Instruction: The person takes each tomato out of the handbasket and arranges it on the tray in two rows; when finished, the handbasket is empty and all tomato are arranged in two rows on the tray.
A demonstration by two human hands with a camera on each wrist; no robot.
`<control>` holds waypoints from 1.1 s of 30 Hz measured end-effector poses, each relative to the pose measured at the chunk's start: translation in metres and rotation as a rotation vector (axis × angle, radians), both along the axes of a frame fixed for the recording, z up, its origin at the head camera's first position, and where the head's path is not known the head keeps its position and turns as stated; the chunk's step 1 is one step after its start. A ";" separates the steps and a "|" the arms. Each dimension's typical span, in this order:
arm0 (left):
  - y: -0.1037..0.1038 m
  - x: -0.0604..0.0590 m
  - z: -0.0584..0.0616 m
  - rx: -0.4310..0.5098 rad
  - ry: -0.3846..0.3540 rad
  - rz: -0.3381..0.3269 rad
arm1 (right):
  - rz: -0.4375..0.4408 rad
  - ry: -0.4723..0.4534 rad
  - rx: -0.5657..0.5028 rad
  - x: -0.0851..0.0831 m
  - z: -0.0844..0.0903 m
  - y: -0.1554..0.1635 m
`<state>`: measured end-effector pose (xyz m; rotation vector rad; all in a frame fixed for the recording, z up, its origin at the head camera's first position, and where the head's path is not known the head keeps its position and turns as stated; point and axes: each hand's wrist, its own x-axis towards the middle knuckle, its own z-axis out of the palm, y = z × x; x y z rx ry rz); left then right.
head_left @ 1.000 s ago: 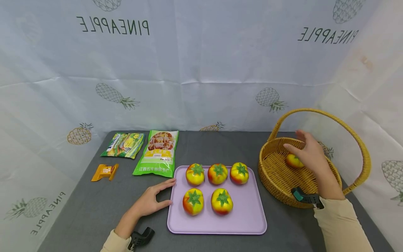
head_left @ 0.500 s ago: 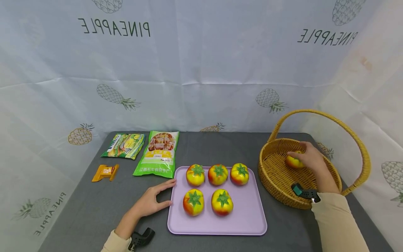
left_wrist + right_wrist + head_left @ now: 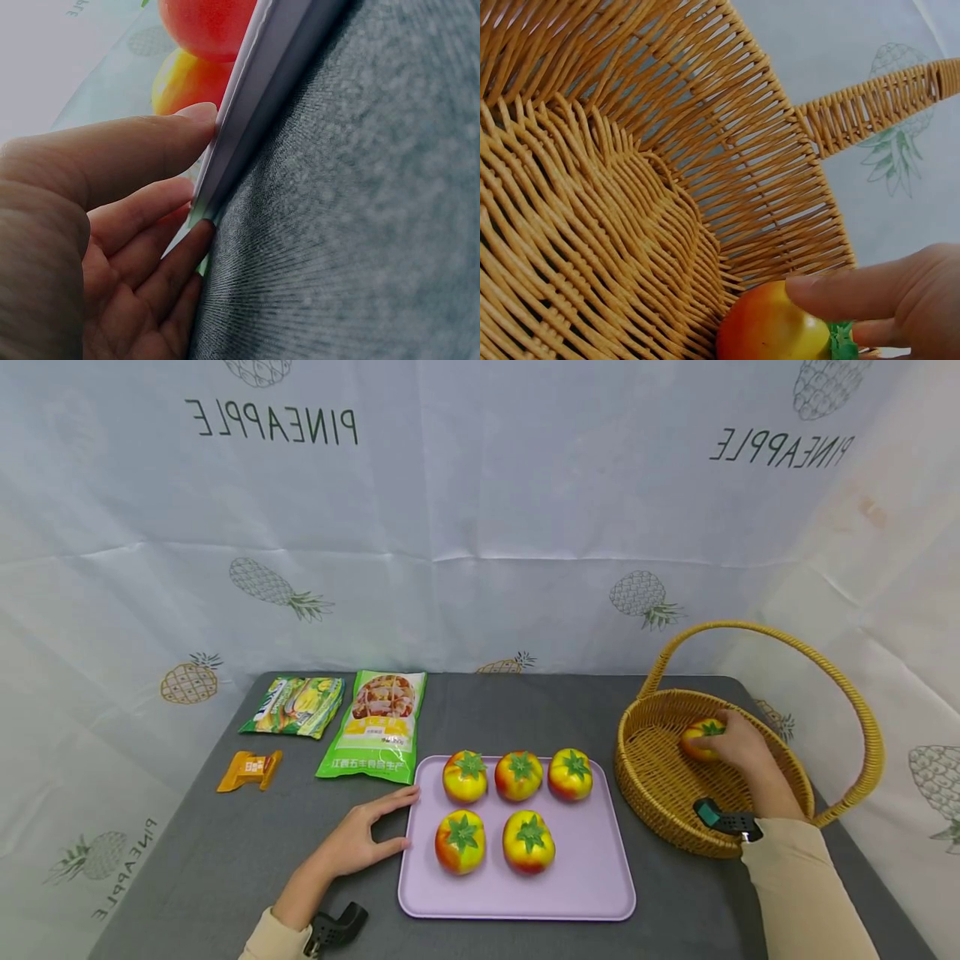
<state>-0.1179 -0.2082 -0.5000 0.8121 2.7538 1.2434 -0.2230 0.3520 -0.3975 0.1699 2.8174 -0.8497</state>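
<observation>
In the head view my right hand (image 3: 741, 743) reaches into the wicker basket (image 3: 648, 802) and grips a red-and-yellow persimmon (image 3: 697, 745) near the back wall. In the right wrist view the thumb lies on the persimmon (image 3: 769, 326), beside its green leafy top; the fingers are mostly hidden behind it. My left hand (image 3: 360, 837) rests at the left edge of the lilac tray (image 3: 588, 877). Its thumb and fingertips touch the tray rim (image 3: 232, 112), relaxed rather than curled round it. On the tray sit several like persimmons (image 3: 529, 842), in two rows with green tops up.
Behind the tray's left corner lies a green food packet (image 3: 378, 727). Farther left are a yellow-green packet (image 3: 296, 706) and a small orange packet (image 3: 250, 770). The basket's tall handle (image 3: 847, 689) arches over its right side. A pineapple-print curtain (image 3: 480, 527) surrounds the grey table.
My right hand has come down onto the persimmon in the basket and taken hold of it; the persimmon has turned, its green top now showing. The left hand and tray have stayed put.
</observation>
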 end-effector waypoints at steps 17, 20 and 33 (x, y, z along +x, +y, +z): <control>0.001 0.001 0.004 0.013 -0.002 -0.006 | 0.008 0.039 0.052 -0.002 -0.009 0.004; 0.001 0.001 0.004 0.018 -0.002 -0.006 | 0.002 0.084 0.055 -0.003 -0.008 0.002; -0.001 0.000 0.000 -0.002 0.023 -0.004 | 0.030 0.275 -0.023 0.002 0.006 -0.017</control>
